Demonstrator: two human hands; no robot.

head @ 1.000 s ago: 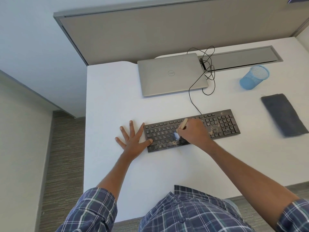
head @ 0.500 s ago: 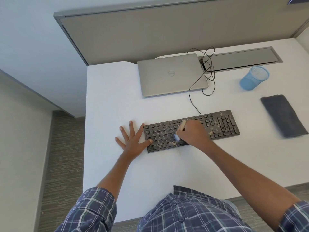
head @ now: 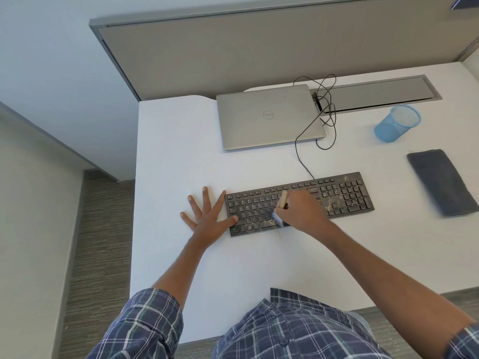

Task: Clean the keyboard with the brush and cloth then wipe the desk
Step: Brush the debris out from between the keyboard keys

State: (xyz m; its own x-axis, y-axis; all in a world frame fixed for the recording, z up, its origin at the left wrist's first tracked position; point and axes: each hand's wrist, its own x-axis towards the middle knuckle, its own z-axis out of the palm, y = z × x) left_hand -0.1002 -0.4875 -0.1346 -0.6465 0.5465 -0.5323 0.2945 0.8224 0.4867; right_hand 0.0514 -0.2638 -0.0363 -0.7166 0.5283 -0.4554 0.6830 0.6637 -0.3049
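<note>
White desk (head: pixel 181 156), Dell-logo laptop (head: pixel 269 117), right hand (head: pixel 300 211) gripping brush (head: pixel 283 199) on keyboard (head: pixel 344 195), left hand (head: pixel 210 221) flat, fingers spread

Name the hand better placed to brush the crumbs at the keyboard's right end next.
Right, probably. The right hand grips the brush over the middle of the keyboard, nearer those crumbs; the left hand lies flat at its left end, empty.

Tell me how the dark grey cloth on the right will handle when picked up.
The grey cloth lies flat with soft edges, so it will probably droop limply when lifted. It looks thin, so likely light. On the smooth white desk it should slide, not roll.
</note>
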